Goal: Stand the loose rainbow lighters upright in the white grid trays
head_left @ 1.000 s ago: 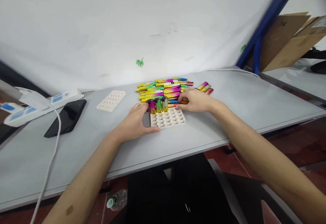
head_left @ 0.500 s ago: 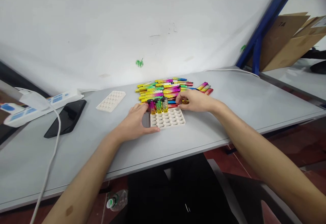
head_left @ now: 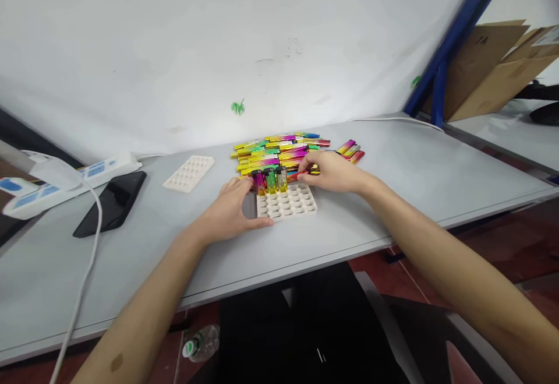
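A white tray with rows of holes (head_left: 287, 203) lies in front of me. Three lighters stand upright along its back row: a purple-and-yellow one (head_left: 259, 183), a green-and-yellow one (head_left: 271, 181) and a silver-and-yellow one (head_left: 282, 180). My left hand (head_left: 236, 206) grips the tray at its left side, thumb along the front edge and fingers by the back corner. Just behind the tray, my right hand (head_left: 328, 171) has its fingertips closed on a red lighter (head_left: 293, 178) at the front of a pile of shiny lighters (head_left: 279, 154). The fingers partly cover that lighter.
A second white tray (head_left: 189, 173) lies to the left. Further left are a black phone (head_left: 111, 203), a power strip (head_left: 74, 183) and a white cable (head_left: 91, 256). The wall stands behind the pile. A plastic bottle (head_left: 201, 343) is below the table edge.
My right hand has shifted slightly left and its fingers have closed at the red lighter. My left hand and the tray with the three lighters stay put.
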`<control>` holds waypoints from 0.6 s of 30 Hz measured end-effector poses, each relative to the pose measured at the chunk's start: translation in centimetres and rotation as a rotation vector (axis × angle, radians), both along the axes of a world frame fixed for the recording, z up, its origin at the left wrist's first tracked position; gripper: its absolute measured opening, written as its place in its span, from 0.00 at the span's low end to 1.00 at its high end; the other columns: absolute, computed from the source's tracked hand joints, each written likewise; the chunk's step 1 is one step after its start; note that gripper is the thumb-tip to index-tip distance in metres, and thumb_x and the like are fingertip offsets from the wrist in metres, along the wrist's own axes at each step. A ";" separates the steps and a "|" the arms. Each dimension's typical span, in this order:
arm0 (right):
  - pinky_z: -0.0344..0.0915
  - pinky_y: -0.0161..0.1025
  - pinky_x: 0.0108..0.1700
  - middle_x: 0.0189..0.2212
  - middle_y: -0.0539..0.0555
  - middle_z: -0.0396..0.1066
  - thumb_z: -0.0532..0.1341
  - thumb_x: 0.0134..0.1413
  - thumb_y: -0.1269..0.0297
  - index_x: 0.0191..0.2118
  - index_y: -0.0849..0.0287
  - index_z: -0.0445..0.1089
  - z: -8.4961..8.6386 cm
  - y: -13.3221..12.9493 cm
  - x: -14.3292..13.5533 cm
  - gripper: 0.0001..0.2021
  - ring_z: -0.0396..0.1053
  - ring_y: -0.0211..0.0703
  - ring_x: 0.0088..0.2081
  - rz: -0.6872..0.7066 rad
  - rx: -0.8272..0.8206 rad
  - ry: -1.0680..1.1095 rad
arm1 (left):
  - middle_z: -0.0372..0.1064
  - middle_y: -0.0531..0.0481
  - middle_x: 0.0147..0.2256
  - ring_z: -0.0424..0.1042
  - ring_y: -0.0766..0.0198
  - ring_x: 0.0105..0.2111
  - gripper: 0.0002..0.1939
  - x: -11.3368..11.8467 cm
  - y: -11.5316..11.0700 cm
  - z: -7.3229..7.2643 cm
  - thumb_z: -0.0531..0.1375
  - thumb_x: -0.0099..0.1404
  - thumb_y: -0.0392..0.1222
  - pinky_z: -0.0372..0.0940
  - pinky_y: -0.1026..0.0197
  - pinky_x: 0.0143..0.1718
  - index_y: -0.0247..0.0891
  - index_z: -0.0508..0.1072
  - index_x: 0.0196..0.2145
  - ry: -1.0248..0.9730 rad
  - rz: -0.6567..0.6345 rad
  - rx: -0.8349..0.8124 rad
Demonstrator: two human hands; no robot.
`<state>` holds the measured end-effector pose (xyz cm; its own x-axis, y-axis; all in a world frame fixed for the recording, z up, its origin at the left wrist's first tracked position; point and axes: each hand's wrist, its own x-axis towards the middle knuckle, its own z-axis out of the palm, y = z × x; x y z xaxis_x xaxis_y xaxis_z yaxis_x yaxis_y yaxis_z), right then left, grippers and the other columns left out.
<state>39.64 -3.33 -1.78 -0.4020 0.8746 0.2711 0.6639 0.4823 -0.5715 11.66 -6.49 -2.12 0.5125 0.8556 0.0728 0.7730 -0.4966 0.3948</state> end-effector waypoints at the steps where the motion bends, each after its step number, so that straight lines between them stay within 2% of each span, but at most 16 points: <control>1: 0.64 0.42 0.38 0.34 0.54 0.76 0.65 0.55 0.61 0.33 0.58 0.73 0.1 -0.1 -0.1 0.06 0.70 0.45 0.36 0.000 -0.006 0.097 | 0.67 0.43 0.47 0.64 0.45 0.50 0.33 0.0 0.0 0.0 0.66 0.54 0.69 0.62 0.45 0.52 0.41 0.64 0.45 0.000 -0.002 0.002; 4: 0.70 0.43 0.42 0.37 0.54 0.76 0.65 0.59 0.54 0.37 0.57 0.69 0.4 -0.2 -0.6 0.11 0.73 0.44 0.38 0.028 -0.123 0.486 | 0.66 0.44 0.48 0.64 0.45 0.50 0.33 0.0 0.0 0.0 0.66 0.54 0.69 0.62 0.45 0.52 0.42 0.63 0.44 0.000 -0.007 0.012; 6: 0.72 0.43 0.42 0.35 0.52 0.76 0.63 0.61 0.53 0.38 0.55 0.64 0.6 -0.2 -0.9 0.12 0.75 0.42 0.36 0.039 -0.248 0.749 | 0.66 0.44 0.47 0.64 0.45 0.50 0.33 0.0 0.0 0.0 0.66 0.54 0.69 0.62 0.45 0.52 0.43 0.63 0.44 0.000 -0.009 0.014; 9: 0.72 0.39 0.34 0.29 0.46 0.69 0.61 0.63 0.54 0.38 0.53 0.59 1.1 -0.4 -1.1 0.12 0.72 0.37 0.29 0.035 -0.415 0.997 | 0.67 0.44 0.46 0.64 0.46 0.49 0.32 0.0 0.0 0.0 0.66 0.54 0.68 0.62 0.45 0.51 0.42 0.64 0.44 -0.001 -0.014 0.014; 10: 0.69 0.36 0.29 0.27 0.44 0.67 0.61 0.63 0.54 0.38 0.52 0.59 1.2 -0.4 -1.1 0.12 0.69 0.35 0.26 0.040 -0.465 1.036 | 0.67 0.44 0.46 0.64 0.46 0.49 0.32 0.0 0.0 -0.1 0.66 0.54 0.68 0.62 0.45 0.51 0.42 0.64 0.44 -0.001 -0.014 0.015; 12: 0.56 0.31 0.21 0.25 0.42 0.63 0.62 0.62 0.53 0.38 0.51 0.58 1.4 -0.5 -1.2 0.12 0.60 0.32 0.20 0.061 -0.543 1.064 | 0.67 0.44 0.46 0.64 0.46 0.49 0.32 0.0 0.1 -0.1 0.66 0.54 0.68 0.62 0.46 0.51 0.42 0.64 0.43 -0.004 -0.012 0.017; 14: 0.44 0.30 0.18 0.22 0.41 0.60 0.63 0.60 0.51 0.38 0.51 0.58 1.5 -0.6 -1.2 0.14 0.50 0.31 0.17 0.095 -0.588 1.056 | 0.66 0.44 0.46 0.64 0.46 0.48 0.32 0.0 0.1 -0.1 0.66 0.54 0.68 0.62 0.46 0.51 0.42 0.64 0.42 -0.007 -0.010 0.017; 16: 0.38 0.31 0.19 0.18 0.40 0.54 0.62 0.60 0.46 0.36 0.52 0.59 1.4 -0.6 -1.4 0.16 0.44 0.31 0.17 0.125 -0.620 1.042 | 0.66 0.44 0.46 0.64 0.46 0.48 0.32 -0.1 0.1 -0.1 0.66 0.54 0.68 0.62 0.46 0.50 0.42 0.63 0.42 -0.010 -0.012 0.016; 18: 0.37 0.32 0.19 0.16 0.40 0.47 0.57 0.60 0.40 0.31 0.53 0.58 1.1 -0.6 -1.5 0.21 0.40 0.32 0.16 0.120 -0.644 1.036 | 0.66 0.45 0.45 0.64 0.46 0.48 0.31 -0.1 0.0 -0.1 0.66 0.54 0.68 0.63 0.46 0.50 0.42 0.63 0.41 -0.007 -0.013 0.018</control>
